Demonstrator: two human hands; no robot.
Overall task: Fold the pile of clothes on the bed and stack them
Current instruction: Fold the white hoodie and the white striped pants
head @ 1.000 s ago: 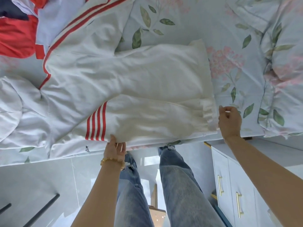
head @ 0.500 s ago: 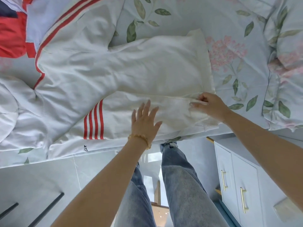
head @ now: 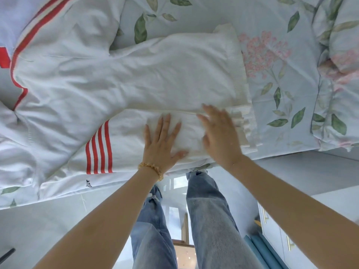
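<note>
A: Where the bed (head: 281, 22) runs toward the near edge, how much room is there?

B: Its floral sheet lies bare on the right, beyond the garment's ribbed hem, up to a bunched floral quilt (head: 342, 74) at the far right. The left side is covered by cloth.

A: And the task's thing?

B: One white jacket (head: 136, 74) with red stripes, spread across the bed from the left edge to past the middle. Its lower part is folded along the near edge of the bed, right above the person's legs.

A: How many hands, and what grip?

B: Two. The left hand (head: 161, 144) lies flat on the folded part, fingers spread and straight, gripping nothing. The right hand (head: 219, 136) is just beside it, also flat with straight fingers, blurred, near the ribbed hem.

A: Anything smaller?

B: One beaded bracelet (head: 151, 168) on the left wrist. Below the bed, pale glossy floor and a white cabinet (head: 275, 230) with gold handles at the lower right.
</note>
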